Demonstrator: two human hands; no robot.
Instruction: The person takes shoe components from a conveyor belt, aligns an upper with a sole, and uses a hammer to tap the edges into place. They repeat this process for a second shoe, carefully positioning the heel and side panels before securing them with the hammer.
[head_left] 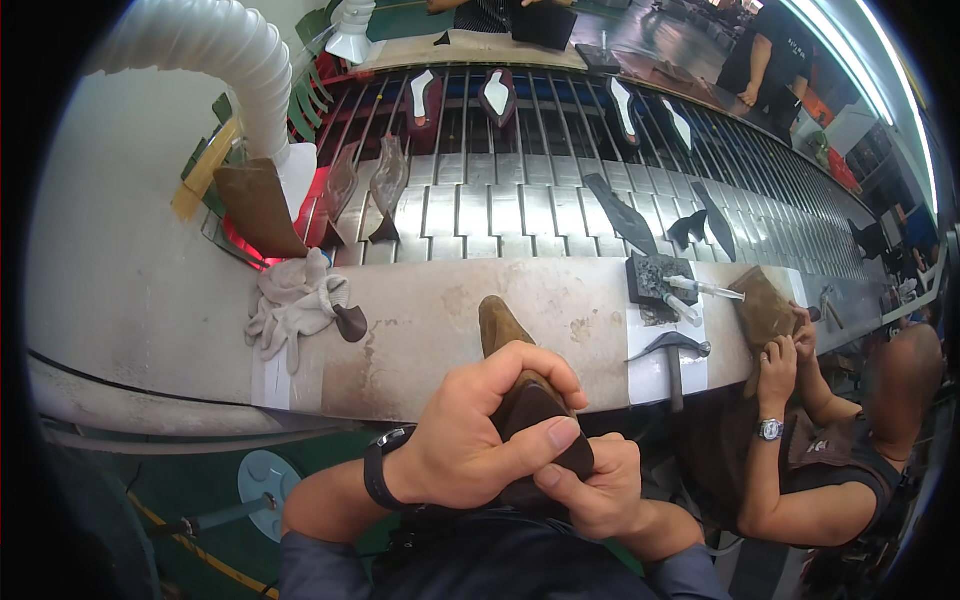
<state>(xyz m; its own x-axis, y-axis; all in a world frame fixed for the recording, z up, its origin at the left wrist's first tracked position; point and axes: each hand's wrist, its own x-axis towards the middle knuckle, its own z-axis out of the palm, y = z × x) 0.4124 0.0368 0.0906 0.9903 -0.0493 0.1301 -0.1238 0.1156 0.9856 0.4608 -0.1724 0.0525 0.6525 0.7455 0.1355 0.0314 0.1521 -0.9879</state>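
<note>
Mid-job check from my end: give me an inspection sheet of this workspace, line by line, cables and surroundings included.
Surface: stained beige tabletop, with white paper sheet at right.
Job's things: brown, pointed shoe-shaped piece with a smooth dark end.
Clutter: off-white fabric gloves at left; black square block, clear plastic syringes and metal-headed hammer at right.
Hands: left hand wraps the shoe-shaped piece; right hand grips its near end.
Cables: none clearly distinguishable.
Surroundings: silver slatted metal conveyor beyond, bearing shoe parts; white ribbed hose upper left; co-worker's hands at right, holding flat brown piece.
</note>
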